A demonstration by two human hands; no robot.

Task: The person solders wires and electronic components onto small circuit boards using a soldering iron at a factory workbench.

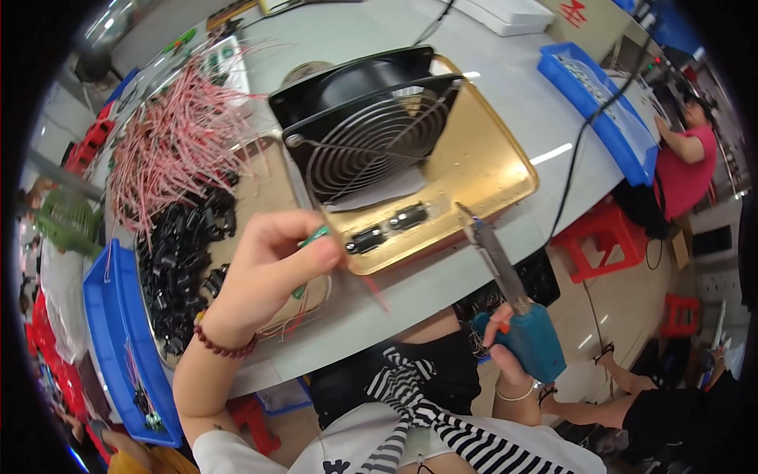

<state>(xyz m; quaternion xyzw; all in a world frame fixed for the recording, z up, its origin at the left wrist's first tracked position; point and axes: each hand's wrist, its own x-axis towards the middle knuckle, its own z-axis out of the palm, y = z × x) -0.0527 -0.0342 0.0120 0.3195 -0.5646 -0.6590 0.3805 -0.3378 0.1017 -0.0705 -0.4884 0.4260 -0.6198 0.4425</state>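
My left hand (276,265) is closed in a pinch near the front left corner of a gold metal tray (489,154). Between its fingers is a small green circuit board (316,235), mostly hidden, with thin red wires hanging below. In my right hand (509,355) is a teal soldering gun (535,340), fingers wrapped round its handle. Its tip points up and left over the tray's right front edge. Two short black cylindrical parts (365,240) lie in the tray. A black fan (371,126) with a round wire grille stands tilted at the tray's back left.
Left of the tray lie heaps of pink wires (178,126) and black cylindrical parts (185,265). A blue bin (130,355) stands at the left edge, a blue tray (600,114) at the back right. A black cable (588,122) crosses the table. A person (691,158) sits to the right.
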